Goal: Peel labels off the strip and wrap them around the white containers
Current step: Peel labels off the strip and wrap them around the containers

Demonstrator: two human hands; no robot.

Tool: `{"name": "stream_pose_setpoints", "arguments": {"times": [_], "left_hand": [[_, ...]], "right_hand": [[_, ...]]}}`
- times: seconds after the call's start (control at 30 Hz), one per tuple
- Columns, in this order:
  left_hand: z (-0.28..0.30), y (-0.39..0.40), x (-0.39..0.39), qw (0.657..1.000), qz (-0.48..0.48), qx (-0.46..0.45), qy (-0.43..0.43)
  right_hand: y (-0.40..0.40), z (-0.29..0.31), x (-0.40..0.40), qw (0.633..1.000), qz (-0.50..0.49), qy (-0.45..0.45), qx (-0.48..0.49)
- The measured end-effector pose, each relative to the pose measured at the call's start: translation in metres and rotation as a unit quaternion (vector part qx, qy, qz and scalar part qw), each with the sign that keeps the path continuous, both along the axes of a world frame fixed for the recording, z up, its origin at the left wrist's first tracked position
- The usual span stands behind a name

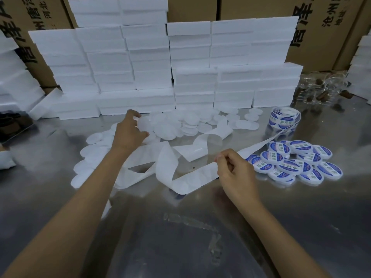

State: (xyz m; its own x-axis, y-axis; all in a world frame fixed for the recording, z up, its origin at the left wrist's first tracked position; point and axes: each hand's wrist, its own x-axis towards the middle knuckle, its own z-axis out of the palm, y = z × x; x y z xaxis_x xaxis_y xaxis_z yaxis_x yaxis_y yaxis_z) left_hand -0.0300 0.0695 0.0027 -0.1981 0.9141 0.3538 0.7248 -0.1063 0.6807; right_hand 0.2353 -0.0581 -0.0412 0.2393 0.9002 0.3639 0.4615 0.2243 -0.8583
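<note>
My left hand (130, 130) reaches into the pile of plain white round containers (180, 123) and grips one white container (143, 123) between thumb and fingers. My right hand (230, 169) pinches the white backing strip (192, 179) at its edge. The strip runs up right to a roll of blue-and-white labels (284, 118), and its used length lies curled across the table's middle. A heap of labelled containers (297, 162) with blue round labels lies right of my right hand.
The work surface is a shiny metal table (180, 227). Stacked white foam boxes (160, 67) form a wall behind the pile, with brown cartons (321, 27) behind them. Clear glass jars (321, 89) lie at the back right. A dark object (14, 123) sits at the left edge.
</note>
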Motion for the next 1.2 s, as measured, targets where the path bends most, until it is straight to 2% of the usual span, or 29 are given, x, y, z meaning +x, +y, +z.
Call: {"name": "stream_pose_setpoints", "arguments": {"times": [0.13,0.23,0.37,0.43,0.5,0.6,0.67,0.73,0.8,0.87,0.97,1.03,1.2], "left_hand": [[0.017,-0.033,-0.001,0.991,-0.043,0.089,-0.086],[0.035,-0.061,0.007,0.971,-0.103,0.094,-0.196],[0.046,-0.094,0.022,0.944,-0.187,0.046,-0.268],[0.045,-0.104,0.031,0.927,-0.222,0.009,-0.301],[0.041,-0.108,0.04,0.904,-0.233,-0.008,-0.357],[0.029,-0.111,0.05,0.873,-0.249,-0.029,-0.418],[0.018,-0.11,0.056,0.871,-0.267,-0.037,-0.411],[0.007,-0.108,0.061,0.885,-0.247,-0.045,-0.391],[-0.004,-0.104,0.065,0.903,-0.224,-0.065,-0.362],[-0.009,-0.106,0.069,0.895,-0.24,-0.086,-0.366],[-0.01,-0.112,0.075,0.829,-0.291,-0.103,-0.467],[-0.008,-0.116,0.078,0.81,-0.297,-0.107,-0.495],[-0.01,-0.12,0.084,0.84,-0.24,-0.116,-0.473]], "right_hand": [[-0.005,0.003,-0.003,1.0,0.013,-0.018,0.007],[-0.014,0.004,-0.008,0.994,0.086,-0.059,0.024],[-0.021,-0.005,-0.02,0.937,0.205,-0.283,0.024],[-0.018,-0.008,-0.027,0.921,0.227,-0.314,0.034],[-0.015,-0.008,-0.033,0.933,0.214,-0.287,0.035],[-0.013,-0.001,-0.033,0.977,0.186,-0.099,-0.03],[-0.014,0.005,-0.029,0.978,0.195,0.018,-0.068],[-0.017,0.011,-0.025,0.973,0.204,0.061,-0.085],[-0.017,0.014,-0.022,0.97,0.209,0.091,-0.086],[-0.018,0.014,-0.021,0.967,0.218,0.112,-0.07],[-0.021,0.015,-0.021,0.966,0.228,0.113,-0.056],[-0.023,0.016,-0.022,0.967,0.224,0.114,-0.041],[-0.026,0.014,-0.024,0.973,0.204,0.109,0.003]]}}
